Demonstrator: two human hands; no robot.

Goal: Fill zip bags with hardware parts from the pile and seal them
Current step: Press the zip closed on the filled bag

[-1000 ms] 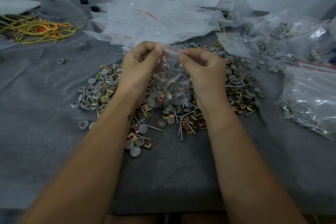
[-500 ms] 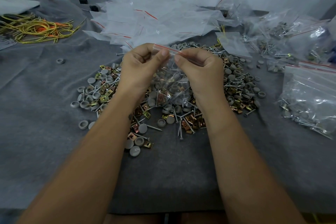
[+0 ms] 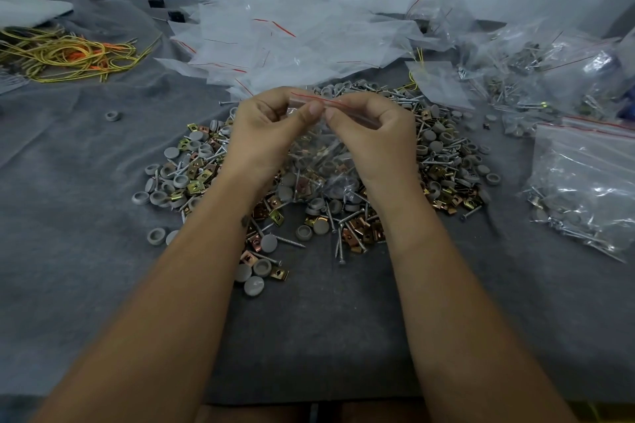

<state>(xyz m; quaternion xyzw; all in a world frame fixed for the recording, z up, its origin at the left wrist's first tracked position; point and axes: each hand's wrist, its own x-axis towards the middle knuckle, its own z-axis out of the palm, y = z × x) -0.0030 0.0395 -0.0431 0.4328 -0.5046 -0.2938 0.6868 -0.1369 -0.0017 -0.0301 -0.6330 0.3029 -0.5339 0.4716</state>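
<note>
A clear zip bag (image 3: 318,161) with a red strip along its top hangs between my hands above the pile of hardware (image 3: 443,165); grey caps, screws and brass clips show inside it. My left hand (image 3: 264,134) pinches the bag's top edge at the left. My right hand (image 3: 374,137) pinches the same edge right beside it, thumbs almost touching at the middle of the strip. The pile spreads over the grey cloth (image 3: 86,216) under and around both wrists.
Empty zip bags (image 3: 285,41) lie heaped behind the pile. Filled bags (image 3: 587,189) sit at the right, more (image 3: 536,75) at the back right. Yellow and orange wires (image 3: 65,55) lie at the far left. A lone grey cap (image 3: 112,116) rests left of the pile.
My thumbs have slid toward each other along the bag's red strip and now nearly meet. The bag has stayed above the pile.
</note>
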